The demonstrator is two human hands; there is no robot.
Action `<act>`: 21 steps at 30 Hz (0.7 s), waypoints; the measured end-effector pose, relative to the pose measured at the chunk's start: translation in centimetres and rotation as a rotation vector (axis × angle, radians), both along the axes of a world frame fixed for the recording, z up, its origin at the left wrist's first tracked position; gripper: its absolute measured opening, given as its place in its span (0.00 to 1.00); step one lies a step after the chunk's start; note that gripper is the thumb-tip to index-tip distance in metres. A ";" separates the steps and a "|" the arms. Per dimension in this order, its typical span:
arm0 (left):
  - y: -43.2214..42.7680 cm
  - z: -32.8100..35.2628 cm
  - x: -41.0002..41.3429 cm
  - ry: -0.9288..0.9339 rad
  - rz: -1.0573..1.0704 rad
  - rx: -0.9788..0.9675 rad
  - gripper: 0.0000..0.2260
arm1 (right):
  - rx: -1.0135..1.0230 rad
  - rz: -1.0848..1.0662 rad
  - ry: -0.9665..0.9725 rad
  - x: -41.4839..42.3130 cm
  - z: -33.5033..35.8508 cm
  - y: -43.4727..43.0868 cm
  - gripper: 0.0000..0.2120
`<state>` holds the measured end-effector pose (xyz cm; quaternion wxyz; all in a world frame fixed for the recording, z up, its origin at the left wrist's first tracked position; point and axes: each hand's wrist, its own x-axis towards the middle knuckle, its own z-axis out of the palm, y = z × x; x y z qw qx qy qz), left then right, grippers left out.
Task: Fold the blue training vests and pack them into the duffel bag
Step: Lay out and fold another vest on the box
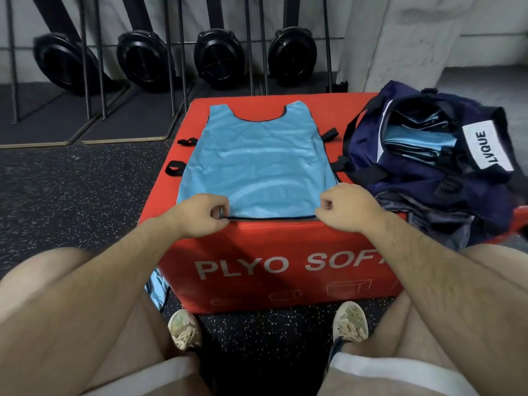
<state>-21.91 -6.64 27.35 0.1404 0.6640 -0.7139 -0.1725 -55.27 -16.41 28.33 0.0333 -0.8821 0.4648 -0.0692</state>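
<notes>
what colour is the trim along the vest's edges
Black, edging the light blue vest at neck and hem; seen in the head view.

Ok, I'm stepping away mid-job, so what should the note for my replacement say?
Left hand and right hand each pinch the near hem of the vest, which lies flat and unfolded on the red box.
The duffel sits open at the box's right end, folded vests inside: those are done.
To do: fold this vest, pack it; blue cloth beside the box's left foot may be another.
</notes>
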 end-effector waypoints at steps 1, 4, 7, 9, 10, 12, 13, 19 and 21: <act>0.0 0.0 -0.2 0.024 0.004 -0.007 0.08 | -0.015 -0.020 0.012 0.1 0.1 0.1 0.18; -0.3 0.0 -0.9 0.070 0.031 -0.077 0.14 | -0.068 -0.063 0.020 1.2 0.6 0.4 0.21; -0.8 -0.4 -1.3 0.012 -0.007 -0.193 0.09 | -0.015 0.002 -0.020 3.5 0.6 0.6 0.12; -1.0 -0.8 -1.3 0.023 -0.051 -0.206 0.07 | 0.021 0.098 -0.055 5.6 0.2 1.1 0.08; -1.1 -0.9 -1.3 0.033 -0.076 -0.197 0.08 | 0.040 0.148 -0.065 6.8 0.0 1.3 0.08; -1.1 -0.7 -1.5 0.064 -0.128 -0.149 0.12 | 0.079 0.233 -0.066 9.0 -0.4 1.8 0.12; -1.1 -0.6 -1.5 0.080 -0.150 -0.118 0.13 | 0.099 0.266 -0.062 9.9 -0.5 2.0 0.13; -0.8 -0.7 -1.3 0.010 -0.208 -0.131 0.10 | 0.149 0.368 0.032 11.8 0.4 2.0 0.09; -0.6 -0.6 -1.2 -0.010 -0.197 -0.131 0.08 | 0.145 0.362 0.014 11.9 0.7 2.0 0.03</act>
